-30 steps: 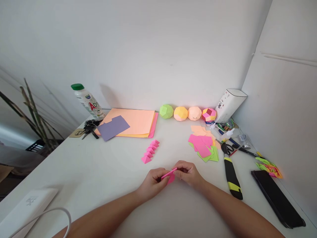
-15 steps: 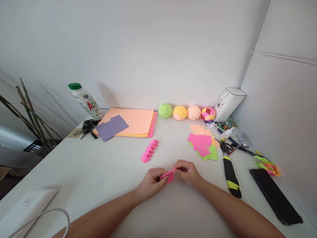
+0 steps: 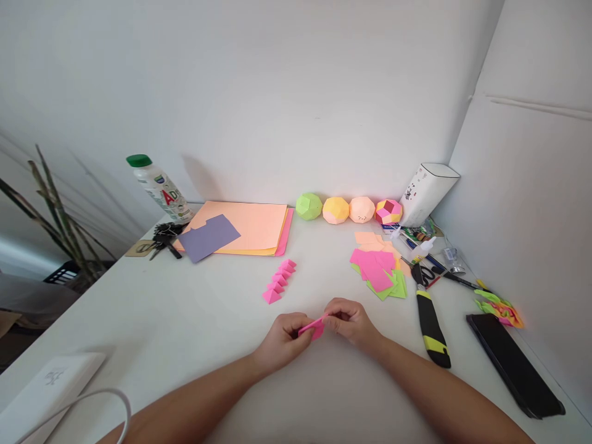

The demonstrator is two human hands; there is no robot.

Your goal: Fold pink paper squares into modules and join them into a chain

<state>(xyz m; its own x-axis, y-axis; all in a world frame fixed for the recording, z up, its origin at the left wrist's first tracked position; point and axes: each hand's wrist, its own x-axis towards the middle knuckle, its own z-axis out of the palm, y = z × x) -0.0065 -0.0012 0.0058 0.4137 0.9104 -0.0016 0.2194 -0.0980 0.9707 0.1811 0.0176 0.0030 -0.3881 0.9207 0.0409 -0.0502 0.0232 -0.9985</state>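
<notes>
A folded piece of pink paper [image 3: 317, 332] is held between both hands above the near part of the white table. My left hand [image 3: 283, 339] pinches its left end, with the fingers closed. At its upper right corner, the thumb and fingers of my right hand [image 3: 351, 322] are pressed together on the edge. Fingers hide part of the paper. Just beyond the hands lies a slanting row of several folded pink paper pieces [image 3: 280, 282]. Loose pink paper pieces [image 3: 377, 271] lie over green and peach ones, farther off to the right.
Several paper balls [image 3: 336, 210] line the wall. Coloured sheets [image 3: 250, 222] lie under a purple piece [image 3: 210, 239], beside keys [image 3: 166, 237] and a bottle [image 3: 161, 191]. At right are a utility knife [image 3: 432, 330], scissors [image 3: 423, 274], a glue bottle [image 3: 422, 249] and a phone [image 3: 515, 367].
Almost nothing differs. Both hands keep their hold on the pink paper, which has tilted very slightly.
</notes>
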